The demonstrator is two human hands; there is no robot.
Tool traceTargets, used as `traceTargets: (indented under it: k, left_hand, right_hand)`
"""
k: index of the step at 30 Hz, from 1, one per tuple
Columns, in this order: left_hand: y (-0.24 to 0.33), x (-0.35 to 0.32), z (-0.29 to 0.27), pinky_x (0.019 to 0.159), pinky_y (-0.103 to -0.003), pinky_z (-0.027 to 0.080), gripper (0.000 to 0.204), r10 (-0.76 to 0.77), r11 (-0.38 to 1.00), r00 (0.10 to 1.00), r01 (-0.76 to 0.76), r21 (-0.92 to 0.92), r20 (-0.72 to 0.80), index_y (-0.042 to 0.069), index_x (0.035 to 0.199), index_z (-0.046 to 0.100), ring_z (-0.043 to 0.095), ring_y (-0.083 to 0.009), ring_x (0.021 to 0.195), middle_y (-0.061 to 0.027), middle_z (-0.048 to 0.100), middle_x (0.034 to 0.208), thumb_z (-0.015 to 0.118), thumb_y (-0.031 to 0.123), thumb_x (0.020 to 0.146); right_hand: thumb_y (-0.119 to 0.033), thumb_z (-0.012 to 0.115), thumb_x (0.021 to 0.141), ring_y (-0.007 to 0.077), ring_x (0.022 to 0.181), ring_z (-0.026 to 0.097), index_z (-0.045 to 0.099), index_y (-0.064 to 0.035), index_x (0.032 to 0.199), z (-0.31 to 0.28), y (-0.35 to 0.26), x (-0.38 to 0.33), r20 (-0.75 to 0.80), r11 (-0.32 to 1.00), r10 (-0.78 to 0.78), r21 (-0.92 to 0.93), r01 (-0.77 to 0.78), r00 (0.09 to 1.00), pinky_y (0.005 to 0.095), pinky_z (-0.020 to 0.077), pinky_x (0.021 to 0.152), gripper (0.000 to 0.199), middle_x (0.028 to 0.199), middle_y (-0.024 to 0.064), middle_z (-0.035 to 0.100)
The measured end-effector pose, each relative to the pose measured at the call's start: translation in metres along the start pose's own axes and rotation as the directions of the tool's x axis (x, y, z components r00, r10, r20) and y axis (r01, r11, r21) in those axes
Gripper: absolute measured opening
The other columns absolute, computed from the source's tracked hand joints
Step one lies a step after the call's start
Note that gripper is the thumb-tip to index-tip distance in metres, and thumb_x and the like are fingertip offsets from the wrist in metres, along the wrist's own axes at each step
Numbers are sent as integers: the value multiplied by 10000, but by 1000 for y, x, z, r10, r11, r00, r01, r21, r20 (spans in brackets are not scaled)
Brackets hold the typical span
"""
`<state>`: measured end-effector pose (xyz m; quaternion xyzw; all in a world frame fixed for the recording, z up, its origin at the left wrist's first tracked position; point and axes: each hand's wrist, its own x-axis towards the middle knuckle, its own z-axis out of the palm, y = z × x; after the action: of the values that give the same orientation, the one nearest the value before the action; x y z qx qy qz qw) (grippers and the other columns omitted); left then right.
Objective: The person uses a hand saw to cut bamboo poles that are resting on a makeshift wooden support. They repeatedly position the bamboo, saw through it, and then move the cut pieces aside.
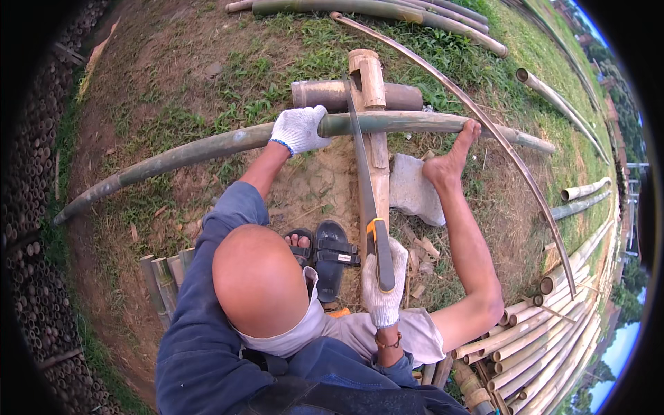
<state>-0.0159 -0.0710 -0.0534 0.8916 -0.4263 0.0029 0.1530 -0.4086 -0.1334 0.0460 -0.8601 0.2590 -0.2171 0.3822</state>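
A long green bamboo pole point(207, 146) lies crosswise before me over a bamboo support point(377, 155). My left hand point(299, 130), in a white knitted glove, is closed around the pole left of the support. In the same kind of glove, my right hand point(384, 283) grips the black and yellow handle of a handsaw point(364, 162). The saw's long blade runs away from me and crosses the pole near the support; whether its teeth have cut in cannot be seen. My bare right foot point(453, 155) presses against the pole on the right.
A thick brown bamboo crosspiece point(401, 97) belongs to the support. Beside it sits a pale stone block point(415, 188). A loose black sandal point(333, 259) lies near my sandalled left foot. A curved bamboo strip point(477, 111) arcs at right. Cut poles point(532, 346) are stacked lower right.
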Motion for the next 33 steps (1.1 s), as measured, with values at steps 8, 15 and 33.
traceTargets:
  k: [8, 15, 33]
  left_hand:
    - [4, 6, -28, 907, -550, 635, 660, -33, 999, 983, 40, -33, 183, 128, 1258, 717, 812, -407, 1021, -195, 822, 1066, 871, 608, 832]
    - [-4, 16, -23, 950, -553, 640, 733, -38, 999, 967, 44, -19, 253, 124, 1292, 730, 813, -417, 1058, -205, 834, 1126, 871, 651, 802]
    - [-3, 10, -16, 939, -513, 649, 742, -35, 999, 993, 33, 16, 116, 148, 1355, 715, 821, -386, 1040, -202, 834, 1126, 877, 645, 829]
  right_hand:
    - [-27, 751, 1021, 353, 1202, 697, 593, -12, 1435, 79, 28, 113, -83, 985, -111, 121, 120, 990, 424, 535, 1092, 443, 1294, 198, 675]
    - [32, 735, 985, 346, 1231, 716, 615, 22, 1414, -23, -14, -44, 14, 996, -32, -87, 33, 999, 449, 557, 1094, 445, 1317, 202, 680]
    - [65, 811, 929, 328, 1252, 737, 589, -10, 1427, -40, -18, -62, -12, 998, -34, 52, 34, 999, 447, 585, 1095, 551, 1338, 217, 690]
